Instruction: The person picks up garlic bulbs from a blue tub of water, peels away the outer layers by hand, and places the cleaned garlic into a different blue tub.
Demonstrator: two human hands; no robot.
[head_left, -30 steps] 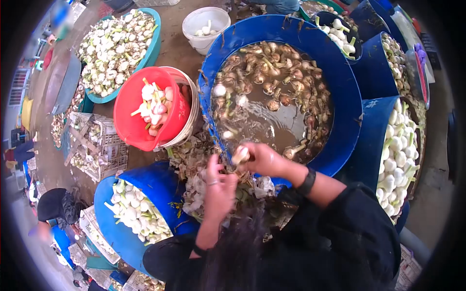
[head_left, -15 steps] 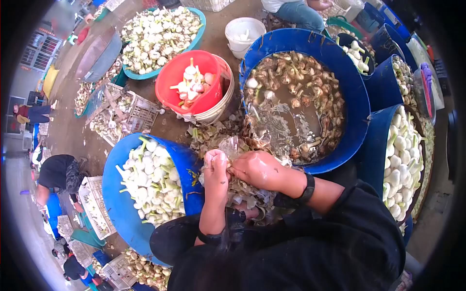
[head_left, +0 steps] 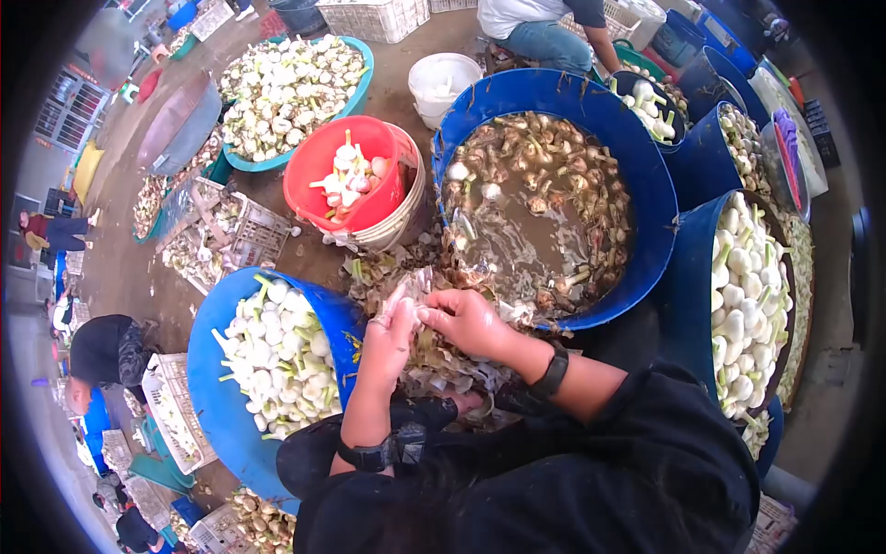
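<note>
Bent over in dark clothing, the person brings the left hand point(head_left: 389, 323) and right hand point(head_left: 469, 323) together, fingers curled and tips meeting; I cannot tell what, if anything, is pinched between them. Just below lies a heap of papery skins point(head_left: 443, 374) on the ground. Near left, a tilted blue tub point(head_left: 214, 379) holds peeled garlic bulbs point(head_left: 286, 360); near right, another blue tub point(head_left: 685, 295) is heaped with the same. Beyond the hands stands a large round basin point(head_left: 652, 189), brown bulbs point(head_left: 591, 180) in murky water. Left of it, a red bucket point(head_left: 369, 205) sits in a white one beside a plastic crate point(head_left: 266, 229). Farther off, the damp brown floor point(head_left: 395, 78) carries a white bucket point(head_left: 443, 78) and a teal tub point(head_left: 363, 83) piled with bulbs. A person in jeans point(head_left: 549, 48) crouches at the far side; a barred window point(head_left: 69, 111) shows far left.
</note>
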